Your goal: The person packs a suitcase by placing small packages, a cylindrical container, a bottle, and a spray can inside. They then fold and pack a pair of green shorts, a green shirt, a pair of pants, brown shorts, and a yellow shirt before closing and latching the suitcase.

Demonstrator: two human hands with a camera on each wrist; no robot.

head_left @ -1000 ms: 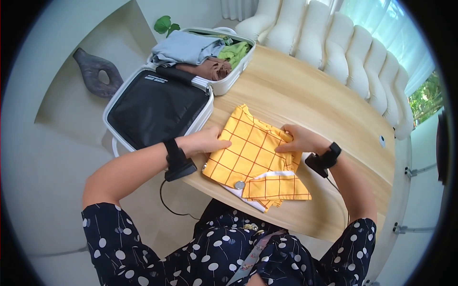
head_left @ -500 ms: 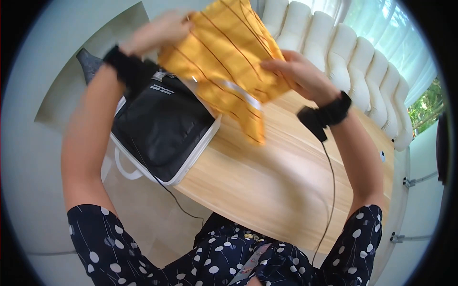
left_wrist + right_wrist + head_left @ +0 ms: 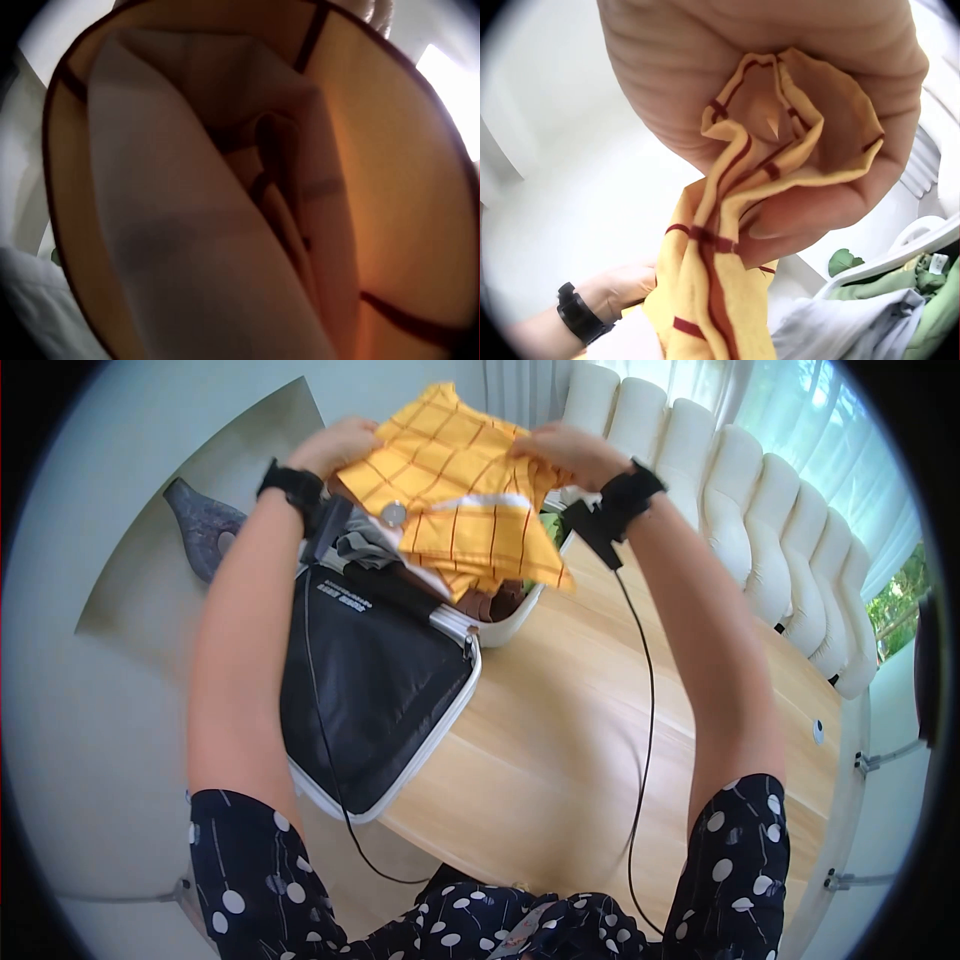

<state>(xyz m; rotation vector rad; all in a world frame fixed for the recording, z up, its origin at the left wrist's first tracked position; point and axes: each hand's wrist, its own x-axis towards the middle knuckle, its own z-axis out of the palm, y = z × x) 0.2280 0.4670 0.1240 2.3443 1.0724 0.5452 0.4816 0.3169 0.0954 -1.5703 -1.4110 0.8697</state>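
A folded yellow garment (image 3: 450, 455) with a dark red check, white lining and a round grey disc is held up over the suitcase's packed half. My left hand (image 3: 340, 445) grips its left edge. Its opposite edge is pinched by my right hand (image 3: 578, 454). In the right wrist view the cloth (image 3: 712, 277) bunches between curled fingers and thumb. The left wrist view is filled by the garment's folds (image 3: 397, 165), which hide the left fingers there. Underneath, a brown garment (image 3: 497, 603) and grey cloth (image 3: 368, 548) peek out.
The suitcase's black-lined half (image 3: 385, 690) lies open on the wooden table (image 3: 560, 730), near its left edge. Pale blue cloth (image 3: 847, 322) and a green garment (image 3: 937, 300) fill the packed half. Thin cables (image 3: 650, 690) hang from both wrists. A cream padded sofa (image 3: 720, 520) stands behind the table.
Both hands have lifted the yellow garment off the table and carried it forward and left, over the packed half of the suitcase. Both hands have kept hold of it.
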